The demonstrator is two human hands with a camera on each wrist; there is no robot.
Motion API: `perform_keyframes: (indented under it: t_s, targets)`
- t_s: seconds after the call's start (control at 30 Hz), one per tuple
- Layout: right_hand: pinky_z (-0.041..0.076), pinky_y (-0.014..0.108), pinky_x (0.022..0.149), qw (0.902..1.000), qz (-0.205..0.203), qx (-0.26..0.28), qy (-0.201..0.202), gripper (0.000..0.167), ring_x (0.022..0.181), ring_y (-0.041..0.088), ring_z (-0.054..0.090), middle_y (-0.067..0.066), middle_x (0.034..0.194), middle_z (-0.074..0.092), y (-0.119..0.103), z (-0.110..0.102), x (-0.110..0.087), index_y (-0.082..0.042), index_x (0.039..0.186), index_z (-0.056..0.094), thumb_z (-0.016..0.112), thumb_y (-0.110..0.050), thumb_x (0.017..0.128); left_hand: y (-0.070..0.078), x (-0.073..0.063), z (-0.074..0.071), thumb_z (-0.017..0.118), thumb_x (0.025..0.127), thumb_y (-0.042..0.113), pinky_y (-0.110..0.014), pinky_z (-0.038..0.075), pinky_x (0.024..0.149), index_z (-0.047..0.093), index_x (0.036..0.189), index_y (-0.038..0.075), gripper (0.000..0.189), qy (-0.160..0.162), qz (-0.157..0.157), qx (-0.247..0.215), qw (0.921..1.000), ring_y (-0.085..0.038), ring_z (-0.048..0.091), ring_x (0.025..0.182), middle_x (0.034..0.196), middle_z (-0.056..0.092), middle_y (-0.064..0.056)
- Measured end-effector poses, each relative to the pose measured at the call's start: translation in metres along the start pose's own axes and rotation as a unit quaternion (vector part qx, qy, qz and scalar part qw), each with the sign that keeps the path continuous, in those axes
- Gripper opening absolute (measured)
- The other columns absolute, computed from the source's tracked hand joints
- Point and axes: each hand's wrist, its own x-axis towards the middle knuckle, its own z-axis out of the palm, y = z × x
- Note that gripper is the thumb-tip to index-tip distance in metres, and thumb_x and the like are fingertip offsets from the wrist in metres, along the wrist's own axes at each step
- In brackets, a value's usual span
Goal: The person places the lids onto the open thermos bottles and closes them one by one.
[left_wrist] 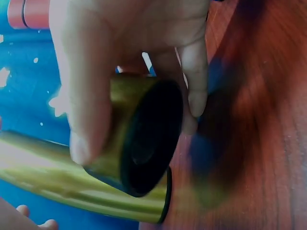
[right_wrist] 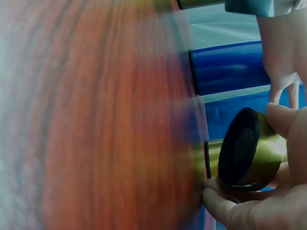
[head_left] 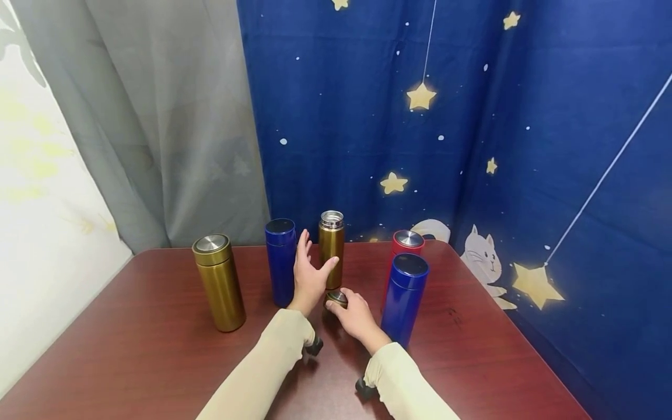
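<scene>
My right hand (head_left: 358,317) pinches a gold lid (head_left: 338,298) between thumb and fingers, above the tabletop. In the left wrist view, the dark underside of this lid (left_wrist: 151,139) faces the table; the right wrist view shows its rim (right_wrist: 259,153) too. Behind the lid stands an uncapped gold thermos (head_left: 331,251), upright, with its bare steel neck on top. My left hand (head_left: 308,277) is raised beside that thermos, fingers straight and thumb spread, holding nothing. Whether it touches the thermos, I cannot tell. A blue thermos (head_left: 280,262) stands just left of the left hand.
A capped gold thermos (head_left: 220,286) stands at the left of the dark red table (head_left: 142,338). On the right, another blue thermos (head_left: 404,297) stands close to my right forearm, partly covering a red thermos (head_left: 408,240). Curtains (head_left: 357,116) hang behind the table.
</scene>
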Motion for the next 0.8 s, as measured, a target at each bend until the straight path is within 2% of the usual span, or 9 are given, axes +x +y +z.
perform_keyframes:
  t_s: [0.07,0.27,0.4,0.8]
  targets:
    - [0.049,0.048,0.086,0.9999,0.005,0.007,0.012,0.052,0.098,0.033,0.059,0.017,0.104,0.063,0.000,-0.001,0.000,0.005,0.124,0.057,0.066,-0.034,0.091,-0.003,0.003,0.002,0.079,0.083,0.019,-0.048,0.032,0.110,0.022,0.155,0.022,0.092,-0.011,-0.023,0.003,0.9997,-0.029,0.035,0.139,0.156,0.029,-0.007]
    - [0.047,0.052,0.090,0.9975,0.017,0.038,0.057,0.049,0.102,0.037,0.059,0.020,0.107,0.062,0.001,0.000,-0.002,0.005,0.124,0.057,0.065,-0.031,0.092,-0.015,0.011,0.006,0.077,0.085,0.023,-0.050,0.033,0.109,0.020,0.154,0.014,0.090,-0.036,-0.065,-0.019,0.9970,-0.037,0.035,0.137,0.154,0.031,-0.017]
    - [0.045,0.053,0.092,0.9952,0.025,0.057,0.076,0.050,0.106,0.039,0.058,0.022,0.112,0.061,0.002,0.000,-0.004,0.004,0.126,0.056,0.064,-0.031,0.092,-0.022,0.015,0.006,0.077,0.085,0.026,-0.049,0.034,0.108,0.022,0.153,0.012,0.089,-0.045,-0.092,-0.007,0.9947,-0.038,0.038,0.135,0.152,0.033,-0.018]
    - [0.043,0.051,0.096,0.9848,0.044,0.092,0.140,0.043,0.111,0.036,0.057,0.018,0.116,0.063,-0.004,-0.007,-0.005,0.001,0.122,0.061,0.059,-0.033,0.095,-0.033,0.018,0.013,0.079,0.083,0.024,-0.048,0.033,0.109,0.024,0.152,0.009,0.089,-0.052,-0.108,0.002,0.9928,-0.036,0.039,0.135,0.151,0.035,-0.022]
